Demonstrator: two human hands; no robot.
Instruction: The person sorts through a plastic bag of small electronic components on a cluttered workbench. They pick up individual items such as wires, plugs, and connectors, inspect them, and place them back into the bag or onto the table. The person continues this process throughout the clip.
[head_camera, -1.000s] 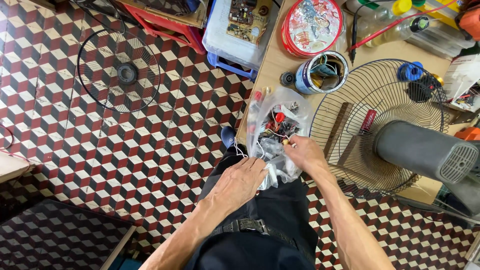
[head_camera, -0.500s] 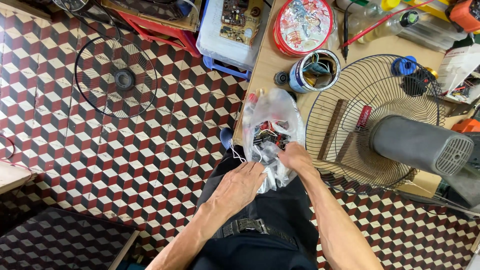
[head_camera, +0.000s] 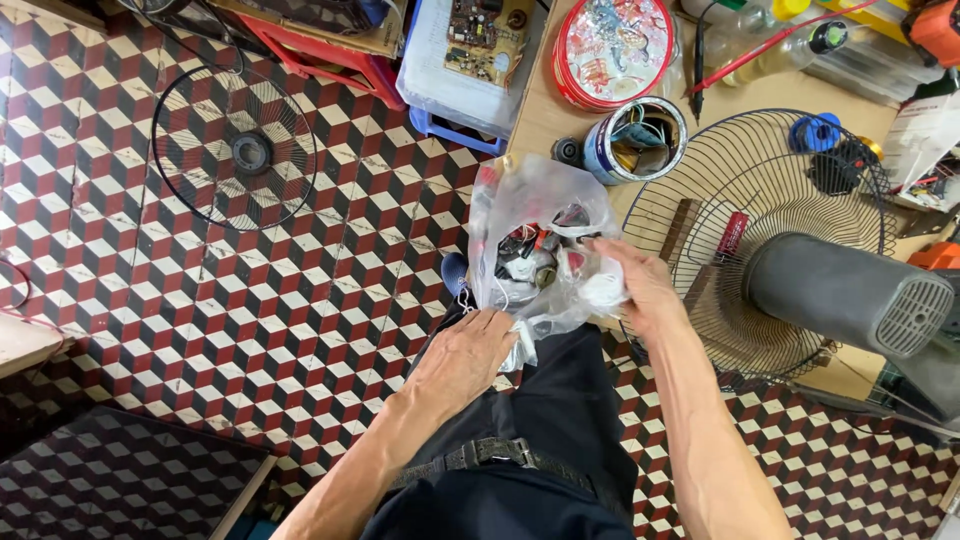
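Change: bag (head_camera: 535, 240) sat higher, wider open than earlier.
Left hand (head_camera: 470, 355): gripped bag's bottom, steadying it.
Right hand (head_camera: 635, 285): fingers closed on bag's side, perhaps a part.
Desk (head_camera: 545, 120): tin (head_camera: 635, 140) behind.

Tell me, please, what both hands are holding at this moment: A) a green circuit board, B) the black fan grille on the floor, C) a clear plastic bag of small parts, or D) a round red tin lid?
C: the left hand grips the bottom of the clear plastic bag and the right hand holds its side, with small parts and wires showing through it.
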